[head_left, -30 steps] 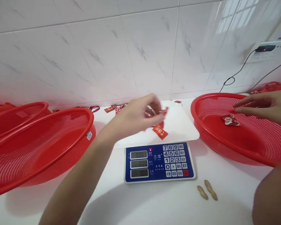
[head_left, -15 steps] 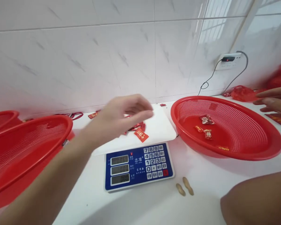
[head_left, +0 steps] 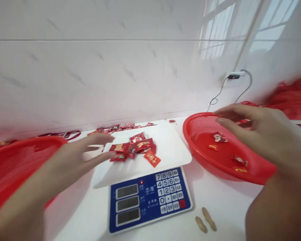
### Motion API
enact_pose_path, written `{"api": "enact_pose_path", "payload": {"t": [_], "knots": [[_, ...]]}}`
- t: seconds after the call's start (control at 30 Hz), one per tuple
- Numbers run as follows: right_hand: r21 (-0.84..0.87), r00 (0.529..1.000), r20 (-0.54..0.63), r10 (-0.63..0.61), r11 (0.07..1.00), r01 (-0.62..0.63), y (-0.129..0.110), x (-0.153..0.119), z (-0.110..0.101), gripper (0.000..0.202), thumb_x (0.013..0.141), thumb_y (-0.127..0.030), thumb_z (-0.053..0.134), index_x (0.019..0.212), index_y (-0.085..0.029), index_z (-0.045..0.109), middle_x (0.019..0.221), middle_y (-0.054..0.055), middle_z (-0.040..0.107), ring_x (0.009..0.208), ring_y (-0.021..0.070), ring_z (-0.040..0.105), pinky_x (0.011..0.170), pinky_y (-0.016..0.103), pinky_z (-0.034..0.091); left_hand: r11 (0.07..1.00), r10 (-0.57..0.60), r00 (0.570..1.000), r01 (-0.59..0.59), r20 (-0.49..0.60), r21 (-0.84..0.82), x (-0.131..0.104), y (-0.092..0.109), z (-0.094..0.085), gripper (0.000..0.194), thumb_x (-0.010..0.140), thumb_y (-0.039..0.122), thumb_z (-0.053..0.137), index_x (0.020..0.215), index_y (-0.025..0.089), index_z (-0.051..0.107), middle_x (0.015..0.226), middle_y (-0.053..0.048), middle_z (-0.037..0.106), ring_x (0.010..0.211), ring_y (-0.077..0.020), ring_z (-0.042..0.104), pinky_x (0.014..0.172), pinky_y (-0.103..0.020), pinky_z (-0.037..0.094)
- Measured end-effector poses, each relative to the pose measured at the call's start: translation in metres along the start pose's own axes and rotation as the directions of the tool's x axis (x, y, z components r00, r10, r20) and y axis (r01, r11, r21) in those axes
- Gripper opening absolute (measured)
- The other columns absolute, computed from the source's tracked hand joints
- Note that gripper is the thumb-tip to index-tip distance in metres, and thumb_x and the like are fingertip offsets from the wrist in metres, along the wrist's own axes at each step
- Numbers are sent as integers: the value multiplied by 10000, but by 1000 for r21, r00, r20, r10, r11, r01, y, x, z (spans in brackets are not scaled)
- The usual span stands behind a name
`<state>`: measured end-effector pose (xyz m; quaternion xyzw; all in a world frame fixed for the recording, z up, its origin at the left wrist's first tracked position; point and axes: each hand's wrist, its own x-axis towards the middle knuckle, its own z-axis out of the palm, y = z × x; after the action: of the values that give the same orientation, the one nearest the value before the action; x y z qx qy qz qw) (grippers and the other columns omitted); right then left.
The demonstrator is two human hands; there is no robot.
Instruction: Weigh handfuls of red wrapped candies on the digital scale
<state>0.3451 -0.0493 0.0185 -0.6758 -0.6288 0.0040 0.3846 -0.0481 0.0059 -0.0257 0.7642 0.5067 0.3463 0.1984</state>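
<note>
My left hand (head_left: 90, 154) hovers at the left end of the white weighing tray (head_left: 170, 144), thumb and fingers apart, holding nothing. Just beyond its fingertips lies a small pile of red candy packets (head_left: 132, 147) on the tray, with an orange-red packet (head_left: 152, 158) at the near side. Below the tray is the blue scale panel (head_left: 150, 201) with keys and displays. My right hand (head_left: 261, 130) is above the right red basket (head_left: 190, 134), fingers bent, with a gap between thumb and fingers; no held thing shows. Several small wrapped candies (head_left: 219, 136) rest in that basket.
Another red basket (head_left: 50, 144) stands at the left. Two peanuts (head_left: 205, 219) lie in front of the scale. More red packets (head_left: 125, 127) line the tiled wall behind the tray. A socket with a plug (head_left: 233, 77) and cables hangs right; red bags (head_left: 296, 97) are at far right.
My left hand has drawn back leftward from over the packets, uncovering the pile. My right hand has come in from the far right to over the right basket. The view has shifted slightly.
</note>
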Motion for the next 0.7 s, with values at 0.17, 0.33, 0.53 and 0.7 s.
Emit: {"api": "enact_pose_path", "payload": {"t": [0.17, 0.33, 0.53, 0.7], "knots": [[178, 877, 357, -320, 945, 273, -44, 7, 95, 397, 912, -320, 595, 1281, -195, 668, 1204, 104, 702, 1001, 250, 674, 882, 397, 536, 926, -176, 920, 34, 351, 376, 32, 12, 39, 1234, 601, 656, 839, 1608, 248, 254, 1692, -210, 183, 1533, -457, 228, 1154, -611, 372], [96, 693, 668, -271, 955, 280, -53, -1, 147, 520, 849, -417, 690, 1291, -145, 644, 1171, 159, 617, 952, 293, 640, 810, 417, 518, 969, -34, 860, -96, 509, 228, 47, -2, 52, 1063, 705, 617, 795, 1594, 319, 295, 1644, -136, 341, 1511, -398, 291, 1189, -569, 313], [212, 720, 611, -329, 944, 252, -51, -2, 159, 342, 897, -368, 609, 1162, -160, 667, 1087, 116, 611, 883, 217, 608, 796, 371, 504, 975, 67, 915, -145, 398, 170, 39, -18, 67, 990, 718, 606, 811, 1560, 358, 354, 1508, -131, 455, 1378, -373, 421, 1152, -572, 337], [254, 734, 592, -332, 941, 222, -57, -3, 162, 192, 865, -285, 612, 983, -143, 667, 1028, 124, 644, 858, 206, 615, 759, 363, 501, 974, 127, 914, -188, 386, 124, 42, -1, 82, 947, 666, 569, 875, 1466, 302, 444, 1412, -118, 538, 1274, -335, 495, 1110, -519, 391]]}}
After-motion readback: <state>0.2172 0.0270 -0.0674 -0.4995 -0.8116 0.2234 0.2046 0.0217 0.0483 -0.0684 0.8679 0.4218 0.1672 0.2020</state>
